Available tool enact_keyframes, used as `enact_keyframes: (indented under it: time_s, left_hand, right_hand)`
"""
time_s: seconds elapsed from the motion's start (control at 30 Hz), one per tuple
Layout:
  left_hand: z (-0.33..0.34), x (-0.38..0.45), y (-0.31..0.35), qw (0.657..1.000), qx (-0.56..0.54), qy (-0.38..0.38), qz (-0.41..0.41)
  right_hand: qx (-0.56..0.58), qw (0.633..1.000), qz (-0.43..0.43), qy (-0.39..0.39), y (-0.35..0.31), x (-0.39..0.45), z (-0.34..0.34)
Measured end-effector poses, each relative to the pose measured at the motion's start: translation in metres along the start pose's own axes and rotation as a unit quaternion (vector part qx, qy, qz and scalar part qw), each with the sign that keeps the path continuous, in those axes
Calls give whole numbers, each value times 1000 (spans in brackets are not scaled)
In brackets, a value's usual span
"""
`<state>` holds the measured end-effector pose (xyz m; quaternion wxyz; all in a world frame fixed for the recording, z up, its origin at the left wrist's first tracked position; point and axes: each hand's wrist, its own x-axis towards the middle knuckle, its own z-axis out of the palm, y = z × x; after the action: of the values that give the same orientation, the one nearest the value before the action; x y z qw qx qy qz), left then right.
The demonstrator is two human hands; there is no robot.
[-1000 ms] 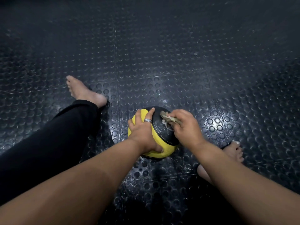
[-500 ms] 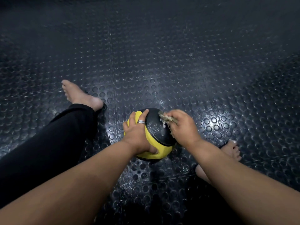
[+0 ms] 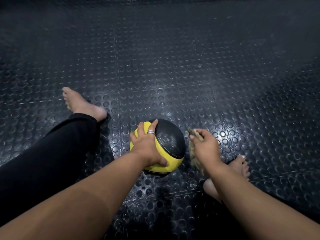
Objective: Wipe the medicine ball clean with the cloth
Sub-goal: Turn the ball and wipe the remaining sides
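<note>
Our left hand lies on the ball, a little below the centre of the frame. The fingers are spread and curved over the top of it, and the thumb comes under the lower yellow side, so the hand grips the ball. On one finger we wear a silver ring.

Our right hand is just to the right of the ball and does not touch it. The fingers are closed around a greenish cloth. One end of the cloth sticks out above the fingers, and the rest hangs down blurred beside the wrist, between the hand and the ball.

The ball is yellow with a wide black panel that faces up and to the right. On the black panel we see pale specks. The ball rests on the floor, which is dark rubber with round studs and fills almost the whole frame.

At the left of the frame our left leg in black trousers stretches out, with the bare left foot on the floor to the upper left of the ball. Our bare right foot shows at the lower right, partly hidden behind the right forearm.
</note>
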<state>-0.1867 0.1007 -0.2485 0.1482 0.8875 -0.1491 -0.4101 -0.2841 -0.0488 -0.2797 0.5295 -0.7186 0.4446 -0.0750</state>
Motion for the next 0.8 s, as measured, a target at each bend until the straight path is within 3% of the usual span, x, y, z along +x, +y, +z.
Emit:
enact_keyframes:
  time_s: [0.1, 0.23, 0.33, 0.43, 0.5, 0.6, 0.8]
  left_hand:
    - [0, 1, 2, 1000, 2, 0, -3]
    - [-2, 3, -4, 1000, -12, -1, -2]
    - [-6, 5, -9, 1000, -24, -2, -1]
    - [-13, 8, -8, 1000, -30, -3, 0]
    - [-13, 9, -5, 1000, -28, -7, -5]
    - [-6, 2, 4, 1000, -27, 0, -14]
    - [6, -5, 15, 997, -56, 22, -44]
  right_hand:
    - [24, 997, -58, -40, -16, 6, 21]
    - [-63, 981, -167, -71, -11, 2, 30]
    - [-110, 980, -153, -66, 17, -4, 10]
    - [-234, 962, -74, -118, 54, -16, -12]
    - [-210, 974, -8, -87, 68, -22, -15]
    - [-58, 996, 59, 18, 52, -23, -3]
    - [39, 992, -18, 115, -5, -30, 33]
